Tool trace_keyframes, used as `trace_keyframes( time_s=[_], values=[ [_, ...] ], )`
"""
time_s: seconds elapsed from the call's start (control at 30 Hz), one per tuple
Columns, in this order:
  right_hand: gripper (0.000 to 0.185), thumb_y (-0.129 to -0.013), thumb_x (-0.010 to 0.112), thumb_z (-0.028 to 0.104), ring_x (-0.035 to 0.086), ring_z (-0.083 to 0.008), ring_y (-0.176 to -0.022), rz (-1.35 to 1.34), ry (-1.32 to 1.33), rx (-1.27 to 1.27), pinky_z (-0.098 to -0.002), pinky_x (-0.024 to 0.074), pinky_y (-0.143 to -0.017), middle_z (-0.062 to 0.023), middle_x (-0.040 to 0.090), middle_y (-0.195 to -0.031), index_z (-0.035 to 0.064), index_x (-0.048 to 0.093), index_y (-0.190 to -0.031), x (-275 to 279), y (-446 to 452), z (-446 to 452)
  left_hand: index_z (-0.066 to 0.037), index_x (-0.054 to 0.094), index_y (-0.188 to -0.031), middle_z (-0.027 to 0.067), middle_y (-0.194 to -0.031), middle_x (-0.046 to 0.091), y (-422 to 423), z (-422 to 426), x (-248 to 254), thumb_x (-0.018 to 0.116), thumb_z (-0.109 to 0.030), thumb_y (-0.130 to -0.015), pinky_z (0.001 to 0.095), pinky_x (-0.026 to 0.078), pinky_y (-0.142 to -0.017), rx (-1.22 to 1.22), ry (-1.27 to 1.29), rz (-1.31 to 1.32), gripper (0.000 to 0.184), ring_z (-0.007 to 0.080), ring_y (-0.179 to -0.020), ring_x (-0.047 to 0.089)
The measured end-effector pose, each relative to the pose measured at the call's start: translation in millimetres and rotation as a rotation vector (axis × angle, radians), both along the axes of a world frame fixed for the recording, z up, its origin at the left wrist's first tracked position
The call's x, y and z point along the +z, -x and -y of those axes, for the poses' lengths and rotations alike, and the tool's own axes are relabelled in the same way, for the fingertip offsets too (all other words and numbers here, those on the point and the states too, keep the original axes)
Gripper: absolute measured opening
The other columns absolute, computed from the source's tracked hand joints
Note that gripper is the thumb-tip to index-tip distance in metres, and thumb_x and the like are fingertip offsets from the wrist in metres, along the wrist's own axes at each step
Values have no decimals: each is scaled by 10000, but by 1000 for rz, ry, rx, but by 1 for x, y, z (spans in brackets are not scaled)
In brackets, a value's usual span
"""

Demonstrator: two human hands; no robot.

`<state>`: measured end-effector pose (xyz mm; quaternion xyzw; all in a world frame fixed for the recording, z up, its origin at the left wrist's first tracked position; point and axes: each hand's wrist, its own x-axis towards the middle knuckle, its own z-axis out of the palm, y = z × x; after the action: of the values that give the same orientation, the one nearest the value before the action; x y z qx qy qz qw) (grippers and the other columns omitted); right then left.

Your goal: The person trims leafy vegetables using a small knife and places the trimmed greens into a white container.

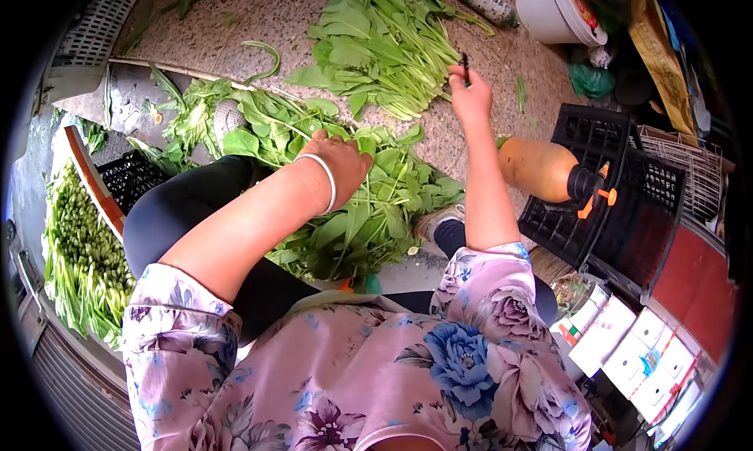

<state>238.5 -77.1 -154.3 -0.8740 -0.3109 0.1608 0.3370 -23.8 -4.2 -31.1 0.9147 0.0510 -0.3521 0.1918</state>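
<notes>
My left hand (pixel 337 165), with a pale bangle (pixel 325 180) at the wrist, is curled over a loose pile of leafy greens (pixel 376 204) between my legs. Its fingers are closed on some of the leaves, and their tips are partly hidden. In my right hand (pixel 473 102) is a thin dark tool (pixel 466 65), gripped upright; its exact kind is too small to make out. That hand is beside the stem ends of a neat bunch of leafy greens (pixel 376 51), which lies on the speckled stone surface (pixel 282 20).
An orange sprayer bottle (pixel 537 169) lies by black crates (pixel 639 216) on the right. At top right stands a white bucket (pixel 557 12). Bundled green stalks (pixel 86 255) are stacked at left, near a black basket (pixel 137 180). My shoe (pixel 439 220) is beside the greens.
</notes>
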Motion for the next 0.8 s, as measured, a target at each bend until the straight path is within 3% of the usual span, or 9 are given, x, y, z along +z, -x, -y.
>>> trace_keyframes(
  time_s=[0.1, 0.3, 0.4, 0.5, 0.63, 0.73, 0.8],
  values=[
    [233, -771, 570, 207, 599, -252, -815, 16, 132, 42, -330, 456, -715, -101, 623, -907, 215, 630, -996, -10, 11, 7, -21, 482, -1088, 187, -1063, 537, 1, 3, 2, 490, -110, -755, 467, 346, -927, -3, 17, -3, 345, 337, -1016, 521],
    [142, -741, 642, 225, 611, -268, -725, 87, 54, -70, -356, 465, -647, -80, 641, -772, 156, 635, -865, -19, 14, 9, -26, 502, -1056, 181, -1029, 557, 2, 2, 6, 544, -67, -705, 443, 394, -879, 29, 20, 48, 356, 314, -995, 542],
    [138, -742, 642, 224, 608, -232, -673, 25, 8, -84, -336, 462, -622, -71, 636, -725, 131, 638, -844, -7, 28, 16, -30, 527, -984, 142, -948, 590, -2, 1, 13, 546, -38, -685, 373, 468, -758, 137, -15, 218, 300, 271, -907, 589],
    [161, -740, 645, 224, 599, -189, -643, 6, 5, -88, -314, 460, -619, -63, 630, -705, 95, 635, -837, -10, 38, 23, -30, 527, -985, 137, -941, 588, -1, 2, 11, 544, -32, -682, 383, 463, -767, 187, -5, 328, 303, 280, -892, 592],
    [286, -707, 691, 296, 601, -191, -647, -119, -110, -243, -318, 463, -628, -69, 636, -723, 44, 625, -824, -22, 52, 16, -34, 513, -1049, 146, -996, 581, -1, 7, 7, 526, -57, -710, 384, 457, -783, 49, -3, 105, 340, 278, -925, 584],
    [401, -621, 756, 370, 599, -185, -644, -60, 25, -262, -320, 470, -630, -68, 638, -729, 34, 612, -785, -16, 75, 11, -27, 510, -1059, 166, -1007, 576, 2, 7, 8, 508, -71, -734, 411, 431, -820, 3, 25, 4, 328, 303, -937, 577],
    [357, -607, 764, 335, 594, -207, -712, -19, -12, -240, -339, 466, -652, -58, 612, -772, 63, 612, -782, -28, 89, 9, -22, 509, -1051, 173, -1006, 575, 4, 6, 9, 509, -69, -734, 432, 410, -850, 28, 45, 14, 320, 311, -951, 571]
  ],
)
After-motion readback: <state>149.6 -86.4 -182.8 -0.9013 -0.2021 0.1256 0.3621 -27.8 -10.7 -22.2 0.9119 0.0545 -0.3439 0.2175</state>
